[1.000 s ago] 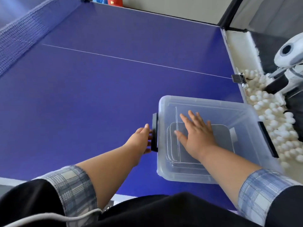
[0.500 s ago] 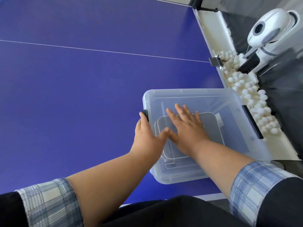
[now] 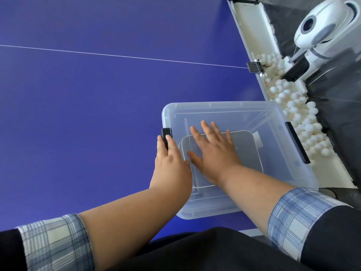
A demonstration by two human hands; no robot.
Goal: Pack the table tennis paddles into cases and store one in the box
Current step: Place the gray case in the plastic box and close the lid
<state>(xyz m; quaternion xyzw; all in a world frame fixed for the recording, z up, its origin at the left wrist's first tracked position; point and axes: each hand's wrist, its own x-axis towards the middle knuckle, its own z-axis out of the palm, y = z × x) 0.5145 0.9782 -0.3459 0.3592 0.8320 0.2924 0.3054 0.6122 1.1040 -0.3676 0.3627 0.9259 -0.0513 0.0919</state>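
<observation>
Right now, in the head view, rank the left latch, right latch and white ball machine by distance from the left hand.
1. Left latch, touched by the left hand.
2. Right latch, on the box's opposite side.
3. White ball machine, far right, beyond the table.

— What's worn on the arms?
— Plaid shirt cuffs, turned back on both forearms. The left cuff [image 3: 56, 241], at 8 o'clock, is cream with grey-blue lines. The right cuff [image 3: 298, 216], at 4 o'clock, looks bluer.
— Anything over them?
— A black outer sleeve [image 3: 336, 237] sits behind each cuff, and dark fabric [image 3: 195, 251] runs across 6 o'clock. The left hand [image 3: 172, 167] and right hand [image 3: 214, 153] are bare.
</observation>
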